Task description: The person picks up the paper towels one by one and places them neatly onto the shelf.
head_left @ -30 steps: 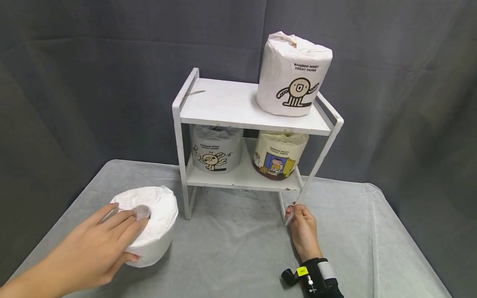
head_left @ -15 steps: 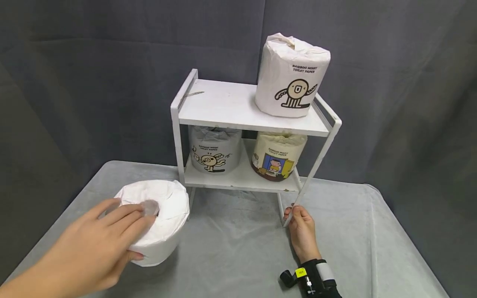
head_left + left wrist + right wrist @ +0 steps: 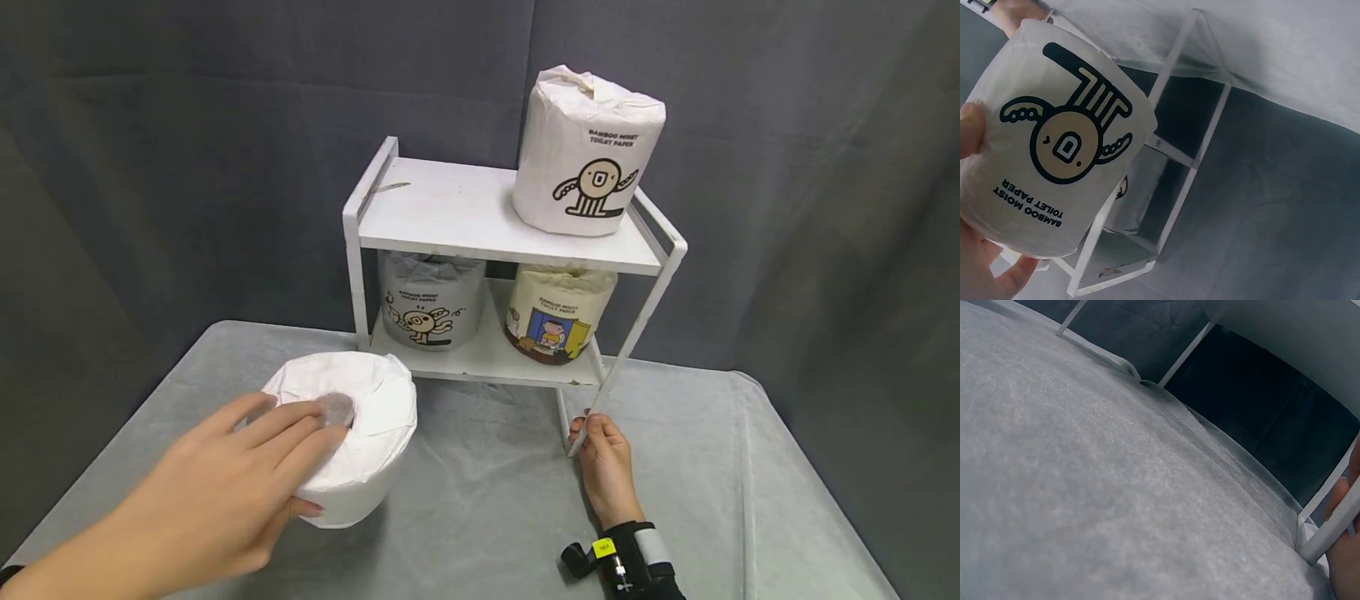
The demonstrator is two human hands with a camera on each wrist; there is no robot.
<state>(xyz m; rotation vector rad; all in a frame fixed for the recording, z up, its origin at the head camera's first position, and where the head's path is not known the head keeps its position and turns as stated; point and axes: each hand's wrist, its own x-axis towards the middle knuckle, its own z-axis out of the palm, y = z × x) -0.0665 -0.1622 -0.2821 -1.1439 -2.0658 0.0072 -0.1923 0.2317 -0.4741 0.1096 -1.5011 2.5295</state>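
Note:
My left hand [image 3: 232,483] grips a white wrapped toilet paper roll [image 3: 375,450], fingers at the hole in its top and thumb on its side. The roll hangs above the table, in front of the shelf's left side. Its printed cartoon figure faces the left wrist camera, where the roll [image 3: 1066,144] fills the left half. At the lower right, my right hand [image 3: 606,467] pinches the front right leg of a white two-tier shelf [image 3: 450,208]. In the right wrist view, part of that hand [image 3: 1344,556] shows behind the leg [image 3: 1335,522].
One white toilet paper roll [image 3: 588,158] stands on the top tier's right. On the lower tier are a grey roll [image 3: 435,308] at left and a yellow roll [image 3: 561,317] at right. A grey cloth covers the table [image 3: 487,517]; a dark curtain [image 3: 225,167] hangs behind.
My left hand has moved to the right and slightly up with the toilet paper roll, closer to the shelf. My right hand stays on the shelf leg.

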